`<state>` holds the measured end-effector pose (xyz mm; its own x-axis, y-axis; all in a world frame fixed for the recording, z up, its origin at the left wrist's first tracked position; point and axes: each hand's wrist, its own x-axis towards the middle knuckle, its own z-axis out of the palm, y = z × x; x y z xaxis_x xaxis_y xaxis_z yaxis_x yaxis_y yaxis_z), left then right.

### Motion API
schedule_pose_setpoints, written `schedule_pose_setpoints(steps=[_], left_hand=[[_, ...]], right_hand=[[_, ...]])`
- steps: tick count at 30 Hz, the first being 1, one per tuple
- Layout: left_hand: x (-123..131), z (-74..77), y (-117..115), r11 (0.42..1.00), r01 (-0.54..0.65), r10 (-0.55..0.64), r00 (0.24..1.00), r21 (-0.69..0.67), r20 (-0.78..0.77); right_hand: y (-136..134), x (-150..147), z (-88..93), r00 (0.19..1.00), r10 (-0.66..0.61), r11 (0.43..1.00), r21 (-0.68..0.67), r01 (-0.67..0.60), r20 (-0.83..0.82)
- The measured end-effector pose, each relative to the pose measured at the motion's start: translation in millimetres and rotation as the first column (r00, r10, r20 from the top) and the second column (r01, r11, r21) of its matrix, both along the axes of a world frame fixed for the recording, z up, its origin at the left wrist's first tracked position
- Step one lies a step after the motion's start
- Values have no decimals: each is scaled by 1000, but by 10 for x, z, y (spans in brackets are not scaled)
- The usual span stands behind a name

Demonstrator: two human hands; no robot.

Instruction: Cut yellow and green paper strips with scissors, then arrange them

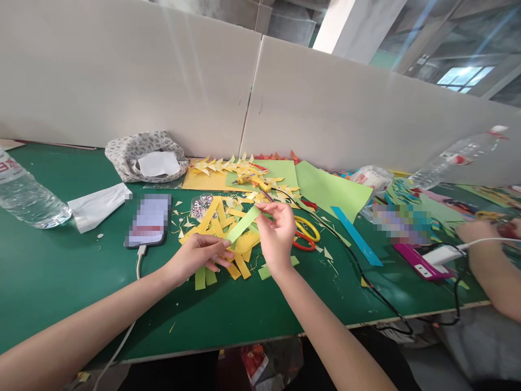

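Note:
A light green paper strip (243,225) stretches slantwise between my two hands. My left hand (199,252) pinches its lower left end, while the upper right end is between the thumb and fingers of my right hand (277,233). A thin dark stick-like tool (266,195) shows just above the right fingers; whether that hand also grips it I cannot tell. Beneath the strip lies a loose heap of yellow paper strips (242,264). More green strips (200,278) poke out below my left hand. Scissors with yellow and orange handles (304,241) lie right of my right hand.
Behind the heap is a yellow glue gun (258,182) with a black cable (358,266). A charging phone (148,220) and water bottle (30,187) are left. Green sheets (334,187), a blue strip (356,234) and a purple power strip (421,263) lie right, near another person's hand (476,233).

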<state>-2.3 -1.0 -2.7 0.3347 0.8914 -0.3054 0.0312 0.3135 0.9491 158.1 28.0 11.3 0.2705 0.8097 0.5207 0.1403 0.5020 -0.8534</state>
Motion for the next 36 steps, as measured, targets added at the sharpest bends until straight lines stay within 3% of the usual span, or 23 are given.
schedule_pose_setpoints(steps=[6,12,16,19,21,27,32,36], left_hand=[[-36,3,29,997,-56,58,997,49,-41],[-49,12,49,996,-80,82,996,-42,40],[-75,-11,89,985,-148,157,983,-91,98],[-87,-21,102,976,-204,213,966,-74,144],[-85,-18,98,975,-213,221,962,-62,159],[-70,6,64,979,-200,201,958,-27,203],[-64,27,43,979,-195,177,958,59,224],[-56,52,22,976,-167,140,973,138,185]], right_hand=[[-7,34,49,977,-12,1000,-3,13,213],[-60,12,58,992,-3,999,40,-2,124],[-77,-13,40,985,170,985,-28,-171,-22],[-62,-46,-15,927,329,903,-226,-364,-178],[-41,-71,-66,898,361,825,-363,-433,-252],[-6,-67,-80,917,236,740,-552,-385,-323],[-76,-60,52,849,342,737,-445,-508,-403],[-120,-89,66,859,400,774,-383,-504,-320]])
